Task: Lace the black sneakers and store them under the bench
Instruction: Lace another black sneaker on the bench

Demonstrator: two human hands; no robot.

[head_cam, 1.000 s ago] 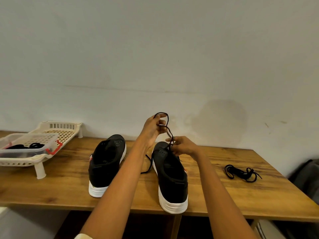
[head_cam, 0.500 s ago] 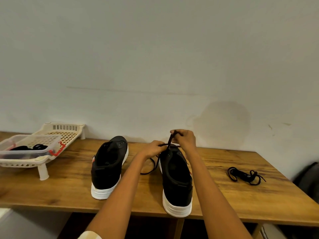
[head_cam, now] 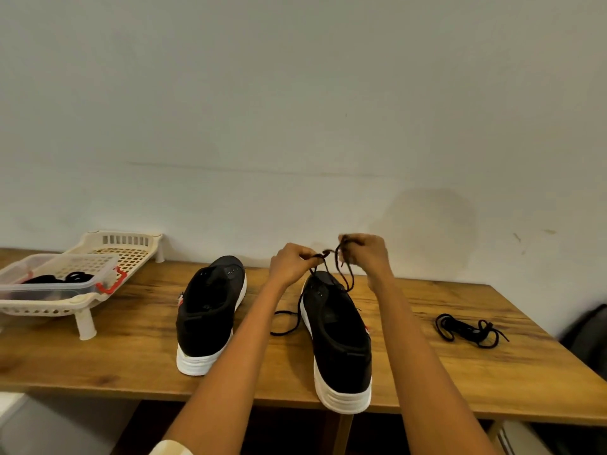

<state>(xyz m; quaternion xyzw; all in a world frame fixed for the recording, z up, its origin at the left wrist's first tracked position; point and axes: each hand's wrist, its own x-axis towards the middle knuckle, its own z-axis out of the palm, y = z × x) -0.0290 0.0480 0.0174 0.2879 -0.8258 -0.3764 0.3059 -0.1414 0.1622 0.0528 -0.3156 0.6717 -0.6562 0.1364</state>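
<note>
left hand: you pinch the lace just above the right sneaker's toe.
right hand: your fingers curl round the same lace, close beside the left hand.
right sneaker: on the surface, heel at its near edge.
left sneaker: left of the right sneaker, unlaced.
spare lace: right of the right sneaker.

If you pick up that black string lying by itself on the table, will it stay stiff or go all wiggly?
Probably wiggly: the loose lace lies in limp loops on the table. It looks thin, so likely very light. Its tangled end may lift as one clump.
</note>
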